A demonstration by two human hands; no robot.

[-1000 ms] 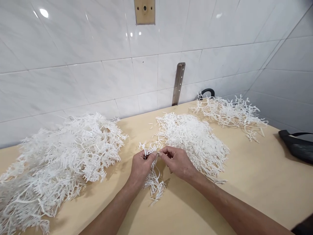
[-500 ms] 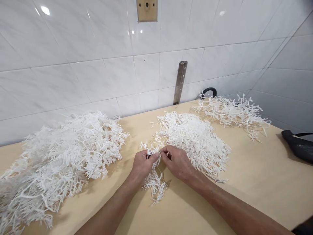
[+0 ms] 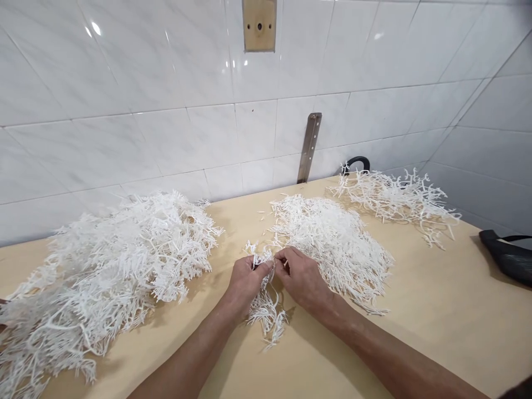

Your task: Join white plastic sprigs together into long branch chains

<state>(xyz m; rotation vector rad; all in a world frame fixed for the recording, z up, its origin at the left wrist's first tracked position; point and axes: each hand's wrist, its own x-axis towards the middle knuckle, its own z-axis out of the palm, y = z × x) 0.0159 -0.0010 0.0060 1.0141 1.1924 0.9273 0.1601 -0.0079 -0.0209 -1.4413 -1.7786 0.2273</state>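
Note:
My left hand [image 3: 244, 281] is closed around a branched white plastic sprue [image 3: 264, 313], whose thin prongs hang below the fingers and stick out above them. Thumb and forefinger of my right hand [image 3: 304, 278] pinch at the same sprue, close to the left thumb. The fingertips cover the exact spot being gripped. Just beyond my right hand lies a flat heap of short, thin white plastic sticks [image 3: 332, 238]. A far bigger pile of tangled, many-pronged white sprues [image 3: 124, 271] spreads to the left of my left hand.
Barer branched sprues [image 3: 394, 197] lie at the back right, with a black curved handle [image 3: 358, 162] behind them. A black object [image 3: 505, 257] rests at the right edge. Another person's fingers [image 3: 2, 316] touch the pile at far left. A tiled wall [image 3: 166, 138] backs the table.
The view has shifted slightly, moving everything a little right and down. Another person's fingers have appeared at the left edge. Both my hands keep nearly the same hold.

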